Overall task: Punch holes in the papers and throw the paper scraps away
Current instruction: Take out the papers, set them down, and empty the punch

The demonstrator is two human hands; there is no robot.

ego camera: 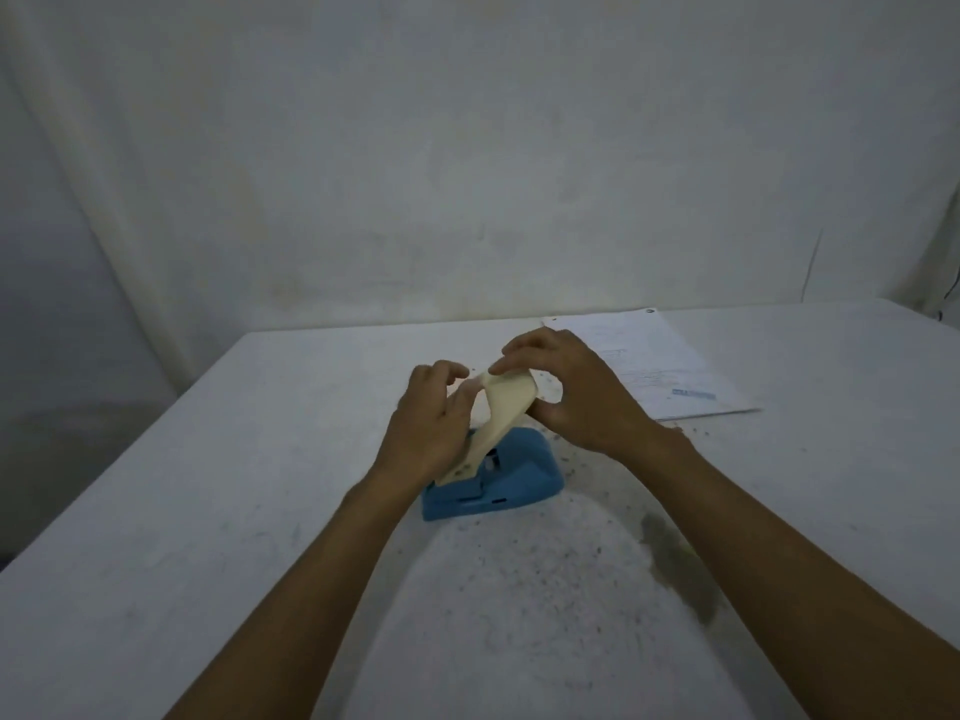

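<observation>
**A:** Talk me through it, starting at the left of the frame.

**B:** Left of centre, my left hand (pixel 434 418) is curled against the cream piece (pixel 501 407) of the hole punch (pixel 493 475), fingers bent round its left edge. Whether it's clamped tight or just steadying, I cannot tell from here.

**A:** And the punch itself?

**B:** Dead centre on the white table (pixel 208 511). Blue base flat on the surface, the cream piece tilted steeply up from it, pale and smooth, its top end bowed over between my hands. I'd judge it's the scrap cover or the lever, but I can't say which.

**A:** Right hand?

**B:** My right hand (pixel 566 392) is just right of centre, thumb and fingertips pinched onto the cream top edge, palm arched over it.

**A:** How do you do this well?

**B:** Keep the base planted, ease the cream part gently, and don't jerk, or more scraps (pixel 571 459) will scatter. Dark specks already litter the table around the base.

**A:** The papers?

**B:** Upper right, the papers (pixel 660 361) lie flat, well apart from the punch.
</observation>
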